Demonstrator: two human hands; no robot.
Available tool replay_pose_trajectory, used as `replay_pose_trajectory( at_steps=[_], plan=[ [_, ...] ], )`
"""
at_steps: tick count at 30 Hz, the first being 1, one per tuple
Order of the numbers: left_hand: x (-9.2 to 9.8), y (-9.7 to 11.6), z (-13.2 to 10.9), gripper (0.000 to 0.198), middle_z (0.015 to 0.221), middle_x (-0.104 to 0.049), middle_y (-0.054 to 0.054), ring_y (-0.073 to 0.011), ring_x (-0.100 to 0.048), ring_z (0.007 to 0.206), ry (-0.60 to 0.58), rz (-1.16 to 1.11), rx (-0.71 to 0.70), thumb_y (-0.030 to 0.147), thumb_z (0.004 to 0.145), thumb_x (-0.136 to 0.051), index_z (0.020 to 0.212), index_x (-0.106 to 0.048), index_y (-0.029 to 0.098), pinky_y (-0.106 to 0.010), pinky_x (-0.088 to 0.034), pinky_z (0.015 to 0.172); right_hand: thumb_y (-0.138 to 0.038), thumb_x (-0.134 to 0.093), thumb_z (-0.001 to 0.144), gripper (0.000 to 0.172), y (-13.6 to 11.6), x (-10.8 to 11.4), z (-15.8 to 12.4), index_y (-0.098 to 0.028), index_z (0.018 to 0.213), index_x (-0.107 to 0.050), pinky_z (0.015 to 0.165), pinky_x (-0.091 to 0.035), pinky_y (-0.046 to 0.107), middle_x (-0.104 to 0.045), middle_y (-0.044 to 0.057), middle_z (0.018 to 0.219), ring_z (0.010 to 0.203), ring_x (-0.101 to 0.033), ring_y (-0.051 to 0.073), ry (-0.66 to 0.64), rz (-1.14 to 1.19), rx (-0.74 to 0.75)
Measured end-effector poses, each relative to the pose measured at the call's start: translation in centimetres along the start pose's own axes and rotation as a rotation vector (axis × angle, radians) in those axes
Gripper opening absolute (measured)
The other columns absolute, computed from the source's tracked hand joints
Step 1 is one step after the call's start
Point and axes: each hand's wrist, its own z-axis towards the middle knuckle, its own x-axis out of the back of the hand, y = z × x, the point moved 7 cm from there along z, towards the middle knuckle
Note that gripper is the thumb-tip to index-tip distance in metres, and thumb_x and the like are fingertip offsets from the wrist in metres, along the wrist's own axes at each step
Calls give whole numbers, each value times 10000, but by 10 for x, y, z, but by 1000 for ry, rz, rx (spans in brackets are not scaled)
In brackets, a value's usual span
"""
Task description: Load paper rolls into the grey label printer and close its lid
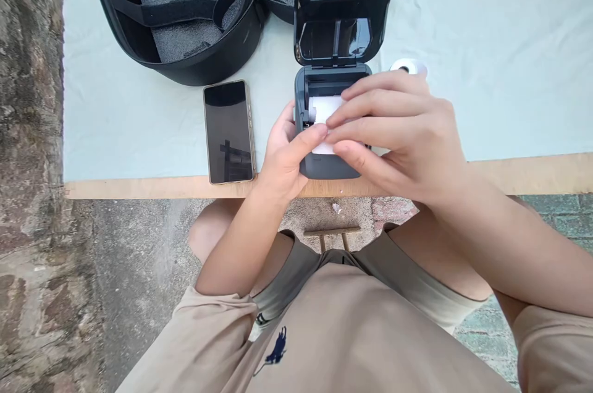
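Observation:
A small dark grey printer (pixel 324 165) stands at the table's near edge with its lid (pixel 343 4) flipped up and back. A white paper roll (pixel 324 110) lies in its open bay. My left hand (pixel 282 155) grips the printer's left side, thumb resting on the paper's end. My right hand (pixel 398 130) lies over the printer from the right, its fingers stretched across the roll and pressing on the paper. The fingers hide much of the bay.
A black phone (pixel 228 131) lies face up left of the printer. An open black padded case (pixel 185 16) sits at the back left. A white roll (pixel 407 65) peeks out behind my right hand. The pale table (pixel 486 71) ends at a wooden edge; stone wall at left.

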Motion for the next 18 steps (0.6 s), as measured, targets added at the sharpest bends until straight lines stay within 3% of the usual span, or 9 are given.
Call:
replay_pose_trajectory(
  at_steps=[3, 7, 12, 15, 18],
  plan=[
    [3, 0, 1, 381, 914, -714, -2, -195, -754, 912, 17, -12, -7, 274, 738, -815, 1064, -630, 207, -277, -608, 760, -276, -637, 905, 65, 5, 9, -2, -218, 933, -646, 867, -540, 381, -702, 25, 985, 952, -650, 167, 82, -26, -37],
    [4, -2, 2, 463, 911, -717, -10, -248, -751, 997, 25, -23, -9, 279, 680, -855, 1071, -617, 213, -294, -613, 745, -291, -660, 887, 199, 12, 7, -6, -222, 1063, -596, 853, -546, 402, -650, 69, 1053, 1005, -635, 195, 22, -57, -97],
    [2, 0, 0, 378, 937, -726, -23, -244, -747, 1015, 24, 20, -19, 328, 766, -793, 1073, -608, 212, -315, -616, 787, -323, -639, 894, 254, 11, 5, -5, -234, 1113, -544, 768, -556, 367, -645, 70, 1086, 1051, -624, 211, -31, -15, -127],
    [1, 1, -1, 387, 949, -725, -27, -247, -744, 1007, 24, 79, -15, 312, 752, -799, 1066, -596, 213, -336, -619, 819, -337, -618, 875, 304, 19, 15, 0, -217, 1145, -545, 752, -564, 346, -630, 87, 1153, 1141, -597, 229, 58, 56, -228],
    [0, 2, -2, 494, 1014, -711, -41, -257, -728, 1020, 16, 141, 6, 306, 723, -814, 1142, -563, 232, -336, -613, 795, -333, -572, 865, 494, 34, 25, 6, -156, 1318, -486, 869, -576, 346, -542, 118, 1375, 1270, -547, 231, 142, 135, -360]
  ],
)
